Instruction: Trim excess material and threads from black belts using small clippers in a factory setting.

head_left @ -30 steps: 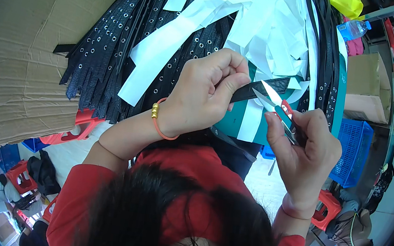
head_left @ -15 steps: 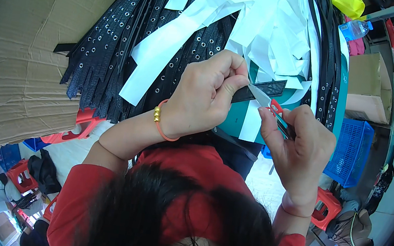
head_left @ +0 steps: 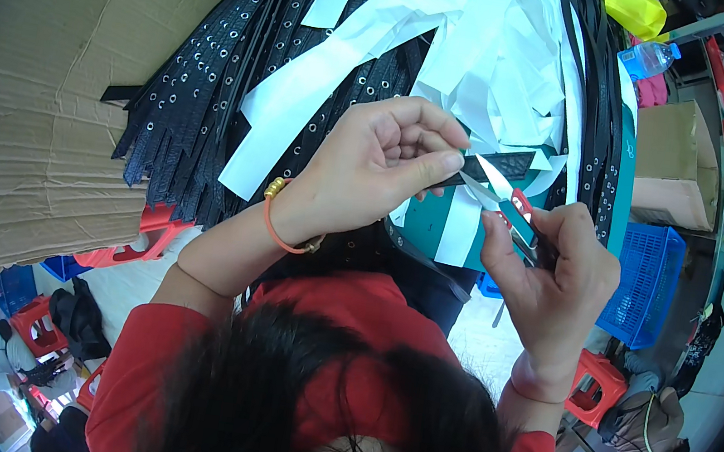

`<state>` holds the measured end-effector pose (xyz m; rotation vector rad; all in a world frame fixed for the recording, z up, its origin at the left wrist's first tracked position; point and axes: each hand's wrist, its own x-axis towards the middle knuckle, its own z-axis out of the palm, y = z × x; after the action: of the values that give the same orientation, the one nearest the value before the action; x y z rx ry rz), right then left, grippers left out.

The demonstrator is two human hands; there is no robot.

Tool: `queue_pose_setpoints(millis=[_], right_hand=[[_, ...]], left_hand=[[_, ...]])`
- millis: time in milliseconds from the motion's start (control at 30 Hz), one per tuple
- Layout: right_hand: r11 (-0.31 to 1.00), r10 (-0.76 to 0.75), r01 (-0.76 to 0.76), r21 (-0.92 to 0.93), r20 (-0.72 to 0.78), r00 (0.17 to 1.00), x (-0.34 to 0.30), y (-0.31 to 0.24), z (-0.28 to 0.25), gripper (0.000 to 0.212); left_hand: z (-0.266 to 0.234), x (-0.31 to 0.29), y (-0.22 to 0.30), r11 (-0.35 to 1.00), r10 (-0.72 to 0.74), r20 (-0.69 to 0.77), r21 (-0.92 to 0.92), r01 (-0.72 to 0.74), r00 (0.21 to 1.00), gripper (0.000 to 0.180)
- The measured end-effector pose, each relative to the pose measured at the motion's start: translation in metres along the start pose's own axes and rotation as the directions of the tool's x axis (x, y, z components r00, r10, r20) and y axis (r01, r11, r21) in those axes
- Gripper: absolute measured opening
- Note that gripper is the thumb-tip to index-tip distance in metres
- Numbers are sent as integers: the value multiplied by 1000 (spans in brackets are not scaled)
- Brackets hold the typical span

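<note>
Between the thumb and fingers of my left hand (head_left: pixel 394 157) is the end of a black strap (head_left: pixel 509 164), which sticks out to the right. My right hand (head_left: pixel 547 282) grips small scissors (head_left: pixel 511 206) with red on the handles. Their blades are spread and point at the strap close to my left fingertips. Whether the blades touch the strap, I cannot tell. Beyond both hands lie many white paper strips (head_left: pixel 493 60). Black straps with metal eyelets (head_left: pixel 205 96) fan out to the left, and more black straps (head_left: pixel 602 139) hang on the right.
A large cardboard sheet (head_left: pixel 32 91) fills the left side. Under the strips shows a green work surface (head_left: pixel 424 225). To the right are a blue plastic basket (head_left: pixel 642 286), a cardboard box (head_left: pixel 677 162), a water bottle (head_left: pixel 649 59) and a red stool (head_left: pixel 593 384). Other people sit in the background.
The scissor blades have spread apart, after being together near my left fingertips. My left hand has turned slightly, and my right hand has shifted a little lower.
</note>
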<state>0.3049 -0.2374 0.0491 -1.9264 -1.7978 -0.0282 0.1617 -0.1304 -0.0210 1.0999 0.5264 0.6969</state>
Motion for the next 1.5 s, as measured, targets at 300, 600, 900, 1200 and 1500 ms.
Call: queue_pose_setpoints(millis=[300, 600, 900, 1200, 1500], right_hand=[[999, -42, 42, -34, 0, 999, -7, 1, -1, 29], [985, -109, 116, -130, 65, 992, 0, -8, -2, 26], [972, -177, 180, -152, 36, 984, 6, -6, 5, 33], [974, -219, 217, -57, -16, 976, 7, 12, 16, 32], [997, -55, 49, 63, 88, 995, 17, 16, -4, 31]], left_hand=[[6, 0, -3, 999, -54, -26, 8, 54, 998, 11], [8, -2, -12, 999, -32, -13, 32, 32, 999, 8], [5, 0, -19, 999, 43, -11, -16, -43, 999, 9], [-1, 3, -6, 996, -64, 45, -53, 66, 997, 13], [-6, 16, 7, 889, -290, 315, -261, 376, 904, 25]])
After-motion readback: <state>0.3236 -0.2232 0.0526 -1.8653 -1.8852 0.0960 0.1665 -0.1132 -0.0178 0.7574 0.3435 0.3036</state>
